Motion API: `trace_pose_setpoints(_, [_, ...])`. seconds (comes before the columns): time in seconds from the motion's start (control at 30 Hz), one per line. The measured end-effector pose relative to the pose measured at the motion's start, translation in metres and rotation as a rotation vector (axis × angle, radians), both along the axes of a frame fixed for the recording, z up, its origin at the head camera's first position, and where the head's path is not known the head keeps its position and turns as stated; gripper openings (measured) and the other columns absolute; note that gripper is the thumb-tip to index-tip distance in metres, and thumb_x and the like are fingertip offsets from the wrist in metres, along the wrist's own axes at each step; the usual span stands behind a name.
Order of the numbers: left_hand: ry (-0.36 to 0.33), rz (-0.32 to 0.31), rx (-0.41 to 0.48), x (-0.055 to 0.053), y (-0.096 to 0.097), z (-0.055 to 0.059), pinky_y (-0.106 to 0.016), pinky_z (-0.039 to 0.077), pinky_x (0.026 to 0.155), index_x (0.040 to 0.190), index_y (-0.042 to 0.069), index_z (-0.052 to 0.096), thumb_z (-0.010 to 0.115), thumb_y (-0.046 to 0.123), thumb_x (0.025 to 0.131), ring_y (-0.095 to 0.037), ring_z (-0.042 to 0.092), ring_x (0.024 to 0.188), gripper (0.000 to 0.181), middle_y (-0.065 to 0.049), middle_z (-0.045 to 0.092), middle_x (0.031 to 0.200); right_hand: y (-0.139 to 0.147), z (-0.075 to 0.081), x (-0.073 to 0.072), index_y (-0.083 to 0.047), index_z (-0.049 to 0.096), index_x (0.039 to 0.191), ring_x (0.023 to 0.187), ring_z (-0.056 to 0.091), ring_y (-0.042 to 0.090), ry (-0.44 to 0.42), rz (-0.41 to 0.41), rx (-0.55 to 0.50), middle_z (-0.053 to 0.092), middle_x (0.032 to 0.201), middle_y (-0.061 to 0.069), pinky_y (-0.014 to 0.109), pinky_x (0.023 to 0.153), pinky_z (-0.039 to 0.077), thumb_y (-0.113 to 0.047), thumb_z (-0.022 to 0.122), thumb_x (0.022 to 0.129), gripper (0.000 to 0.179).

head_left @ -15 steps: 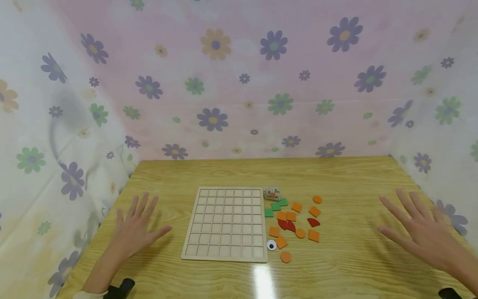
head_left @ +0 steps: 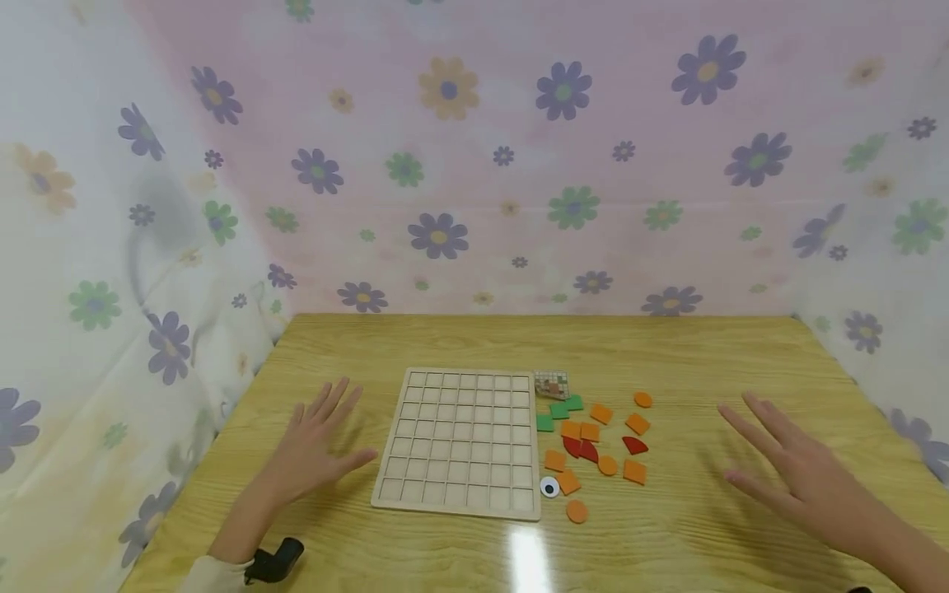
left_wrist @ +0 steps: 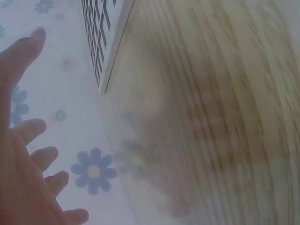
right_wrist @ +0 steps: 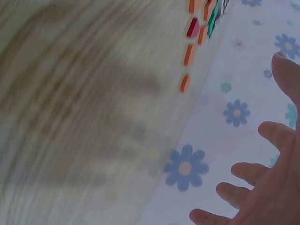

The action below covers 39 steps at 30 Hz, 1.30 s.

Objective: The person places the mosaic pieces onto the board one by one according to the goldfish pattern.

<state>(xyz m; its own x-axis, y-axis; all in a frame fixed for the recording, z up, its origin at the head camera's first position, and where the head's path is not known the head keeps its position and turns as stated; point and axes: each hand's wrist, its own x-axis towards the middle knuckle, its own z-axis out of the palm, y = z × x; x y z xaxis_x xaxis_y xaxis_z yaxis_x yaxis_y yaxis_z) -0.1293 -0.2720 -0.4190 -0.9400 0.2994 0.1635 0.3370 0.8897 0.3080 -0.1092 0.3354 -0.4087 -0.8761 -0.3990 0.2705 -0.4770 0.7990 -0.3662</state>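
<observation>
A pale wooden grid board [head_left: 459, 443] with bare square cells lies in the middle of the table. To its left, my left hand [head_left: 315, 453] hovers with fingers spread and thumb toward the board's edge. My right hand [head_left: 808, 478] is held over the table at the right, fingers apart, nothing in it. Between board and right hand lie loose flat pieces: orange squares [head_left: 634, 472], orange discs [head_left: 577, 511], red quarter-round pieces [head_left: 634, 445], green squares [head_left: 544, 423] and a white eye disc [head_left: 549, 487]. A small picture card [head_left: 552, 385] sits by the board's upper right corner.
The wood-grain table [head_left: 445, 338] ends at the back against a flowered pink cloth [head_left: 489, 272]. More flowered cloth hangs along both sides. A bright light reflection shows near the front. A black strap [head_left: 276, 562] is around the left wrist.
Both hands have moved inward, the right toward the loose pieces and the left closer to the board. The head view has shifted slightly; board and pieces lie as before.
</observation>
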Motion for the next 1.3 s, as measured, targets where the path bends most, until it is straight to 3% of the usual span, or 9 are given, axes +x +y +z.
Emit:
trace_pose_setpoints(0.1, [0.009,-0.044,0.028,-0.003,0.006,-0.003,-0.069,0.009,0.105,0.153,0.021,0.019,0.065,0.056,0.081,-0.037,0.010,0.142,0.092,-0.007,0.011,0.158,-0.016,-0.003,0.003,-0.023,0.031,0.150,0.138,0.022,0.036,-0.018,0.038,-0.060,0.018,0.156,0.007,0.072,0.082,0.032,-0.019,0.073,0.083,0.079])
trace_pose_setpoints(0.33, [-0.013,-0.147,0.066,-0.015,0.017,-0.016,-0.070,0.010,0.104,0.150,0.008,0.028,0.067,0.049,0.082,-0.044,0.015,0.139,0.088,-0.016,0.020,0.155,-0.055,-0.007,0.010,-0.024,0.036,0.147,0.133,0.021,-0.006,-0.049,0.103,-0.130,0.029,0.152,-0.002,0.059,0.081,0.044,-0.015,0.074,0.083,0.075])
trace_pose_setpoints(0.43, [-0.065,-0.178,0.084,-0.020,0.019,-0.022,-0.070,0.011,0.104,0.148,0.004,0.030,0.066,0.047,0.084,-0.045,0.015,0.139,0.085,-0.019,0.021,0.154,-0.070,-0.013,0.011,-0.022,0.040,0.145,0.130,0.030,-0.006,-0.025,0.154,-0.142,0.039,0.146,-0.001,0.044,0.083,0.050,-0.016,0.075,0.081,0.074])
trace_pose_setpoints(0.53, [-0.162,-0.196,0.094,-0.024,0.019,-0.026,-0.069,0.008,0.105,0.149,0.005,0.029,0.064,0.047,0.085,-0.043,0.012,0.140,0.084,-0.018,0.019,0.154,-0.084,-0.020,0.011,-0.019,0.042,0.144,0.124,0.041,0.000,-0.046,0.228,-0.197,0.044,0.142,0.001,0.030,0.079,0.052,-0.016,0.076,0.081,0.072])
trace_pose_setpoints(0.67, [-0.254,-0.218,0.079,-0.026,0.020,-0.029,-0.069,0.005,0.105,0.149,0.006,0.028,0.061,0.050,0.087,-0.041,0.009,0.141,0.083,-0.016,0.017,0.155,-0.099,-0.031,0.013,-0.013,0.046,0.141,0.113,0.052,0.008,-0.102,0.327,-0.301,0.049,0.137,0.004,0.028,0.072,0.052,-0.014,0.075,0.081,0.066])
trace_pose_setpoints(0.87, [-0.266,-0.242,0.053,-0.029,0.022,-0.029,-0.069,0.003,0.105,0.149,0.004,0.025,0.060,0.045,0.090,-0.041,0.009,0.141,0.080,-0.015,0.016,0.156,-0.116,-0.041,0.014,-0.006,0.052,0.133,0.093,0.057,0.014,-0.173,0.413,-0.433,0.057,0.119,0.005,0.027,0.063,0.053,-0.008,0.075,0.080,0.057])
trace_pose_setpoints(1.07, [-0.289,-0.251,0.047,-0.030,0.022,-0.026,-0.070,0.003,0.104,0.150,0.006,0.024,0.062,0.044,0.088,-0.038,0.011,0.142,0.082,-0.011,0.016,0.156,-0.131,-0.043,0.013,-0.007,0.059,0.124,0.080,0.058,0.015,-0.193,0.476,-0.498,0.062,0.106,0.006,0.024,0.055,0.050,-0.007,0.076,0.078,0.049])
trace_pose_setpoints(1.3, [-0.357,-0.273,0.100,-0.031,0.020,-0.021,-0.071,0.002,0.104,0.150,0.004,0.023,0.067,0.038,0.086,-0.040,0.009,0.141,0.085,-0.015,0.015,0.156,-0.147,-0.048,0.012,-0.008,0.067,0.109,0.070,0.055,0.015,-0.271,0.432,-0.527,0.065,0.099,0.005,0.022,0.051,0.048,-0.013,0.077,0.079,0.033])
